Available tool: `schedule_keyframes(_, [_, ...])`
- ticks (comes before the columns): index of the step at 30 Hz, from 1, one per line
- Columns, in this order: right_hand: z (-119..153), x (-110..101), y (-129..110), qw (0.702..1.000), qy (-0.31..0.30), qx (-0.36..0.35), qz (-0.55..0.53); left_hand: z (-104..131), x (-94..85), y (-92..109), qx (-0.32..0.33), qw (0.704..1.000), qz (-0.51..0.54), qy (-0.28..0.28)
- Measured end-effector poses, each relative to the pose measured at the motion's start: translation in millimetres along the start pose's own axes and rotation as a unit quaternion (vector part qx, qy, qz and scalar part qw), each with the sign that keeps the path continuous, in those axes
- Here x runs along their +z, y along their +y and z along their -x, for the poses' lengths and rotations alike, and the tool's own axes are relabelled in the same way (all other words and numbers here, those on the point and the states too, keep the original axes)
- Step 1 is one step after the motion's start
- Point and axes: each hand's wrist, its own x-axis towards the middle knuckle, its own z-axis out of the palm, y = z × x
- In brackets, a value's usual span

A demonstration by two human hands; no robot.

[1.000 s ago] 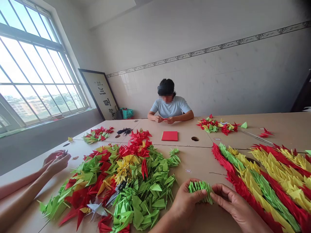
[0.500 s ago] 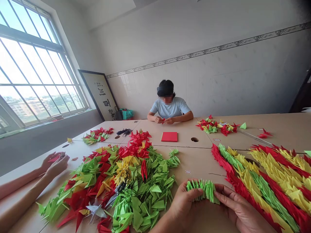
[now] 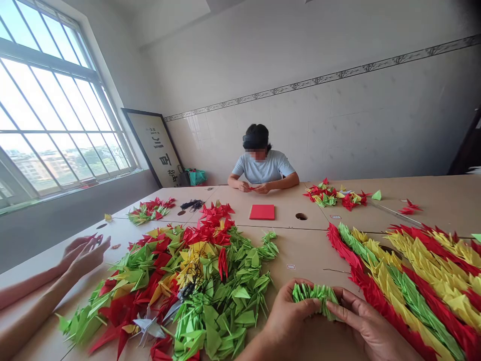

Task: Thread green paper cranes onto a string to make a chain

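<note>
While the left hand (image 3: 289, 313) pinches the green paper bundle (image 3: 313, 296), the right hand (image 3: 361, 326) grips it too, apparently just above the table (image 3: 300, 253).

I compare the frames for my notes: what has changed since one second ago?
The left hand and right hand keep holding the stacked bundle of green folded paper cranes, now pressed shorter after spreading wider. The co-worker's hands shifted slightly. The mixed pile of paper cranes stayed.

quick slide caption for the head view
Both hands, left hand and right hand, hold a green paper-crane stack beside the loose crane pile.
</note>
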Motion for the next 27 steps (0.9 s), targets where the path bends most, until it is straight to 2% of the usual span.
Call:
schedule_keyframes(6, [-0.5, -0.4, -1.0, 0.999, 0.007, 0.015, -0.048, -3.3, -4.2, -2.2, -0.003, 1.0, 0.011, 0.016])
schedule_keyframes(13, [4.2, 4.6, -5.2, 0.999, 0.014, 0.011, -0.028, -3.5, -5.2, -4.3, 0.002, 1.0, -0.013, 0.007])
schedule_keyframes(22, [-0.1, 0.0, -5.6, 0.991, 0.048, 0.015, -0.126, -1.2, -0.3, 5.2, -0.015, 0.999, 0.029, 0.024])
schedule_keyframes(27, [4.7, 2.6, -6.2, 0.991, 0.007, 0.042, -0.128, -2.2, 0.6, 2.7, 0.001, 0.999, -0.04, 0.025])
